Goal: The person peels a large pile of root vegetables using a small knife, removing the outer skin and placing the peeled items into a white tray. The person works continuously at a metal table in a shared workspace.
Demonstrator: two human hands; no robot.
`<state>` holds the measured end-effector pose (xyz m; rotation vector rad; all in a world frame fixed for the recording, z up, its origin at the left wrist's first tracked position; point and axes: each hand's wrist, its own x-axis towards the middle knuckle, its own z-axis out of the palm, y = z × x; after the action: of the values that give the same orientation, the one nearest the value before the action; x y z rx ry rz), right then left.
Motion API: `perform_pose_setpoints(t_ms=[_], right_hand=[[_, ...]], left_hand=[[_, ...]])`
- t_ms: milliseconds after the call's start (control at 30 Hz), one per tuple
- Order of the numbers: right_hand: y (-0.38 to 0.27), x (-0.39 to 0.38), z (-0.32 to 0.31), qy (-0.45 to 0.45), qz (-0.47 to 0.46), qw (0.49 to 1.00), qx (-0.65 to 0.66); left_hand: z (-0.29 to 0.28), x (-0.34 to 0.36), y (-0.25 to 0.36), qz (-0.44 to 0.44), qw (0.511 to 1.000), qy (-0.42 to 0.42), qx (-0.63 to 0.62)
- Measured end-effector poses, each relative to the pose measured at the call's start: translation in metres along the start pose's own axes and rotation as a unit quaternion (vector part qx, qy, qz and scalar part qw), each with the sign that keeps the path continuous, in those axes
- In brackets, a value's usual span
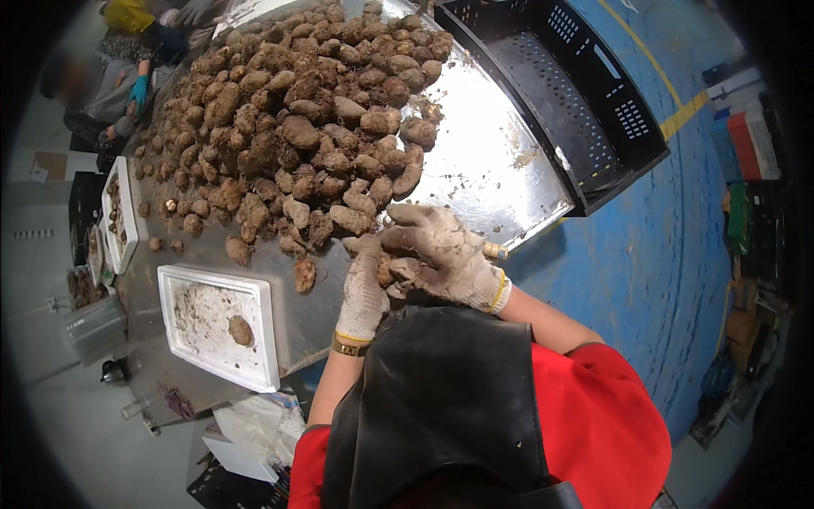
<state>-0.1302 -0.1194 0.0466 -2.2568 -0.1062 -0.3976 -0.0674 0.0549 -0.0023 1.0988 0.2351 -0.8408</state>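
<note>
My left hand, in a soiled pale knit glove, is closed on a brown tuber, mostly hidden between my hands. My right hand, gloved alike, is curled beside it; a light wooden handle of a tool sticks out from its grip, the working end hidden. Just beyond my hands lies a large heap of hairy brown tubers on the steel table. Left of my hands, a white foam tray holds soil crumbs and one tuber.
A black plastic crate stands along the table's right edge. Another foam tray sits at left. People's gloved hands show upper left. A blue floor with yellow lines is at right, with stacked boxes beyond.
</note>
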Motion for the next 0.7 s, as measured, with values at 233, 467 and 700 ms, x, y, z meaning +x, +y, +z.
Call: perform_pose_setpoints(t_ms=[233, 467, 700], right_hand=[[0.033, -0.001, 0.005, 0.082, 0.050, 0.995, -0.031], [0.034, 0.003, 0.019, 0.032, -0.026, 0.997, -0.060], [0.116, 0.020, 0.017, 0.153, 0.177, 0.971, -0.057]], left_hand=[[0.000, -0.003, 0.001, 0.059, 0.990, -0.009, 0.131], [-0.010, -0.008, 0.017, 0.007, 0.983, 0.015, 0.186], [-0.112, -0.032, 0.062, 0.094, 0.953, 0.239, -0.161]])
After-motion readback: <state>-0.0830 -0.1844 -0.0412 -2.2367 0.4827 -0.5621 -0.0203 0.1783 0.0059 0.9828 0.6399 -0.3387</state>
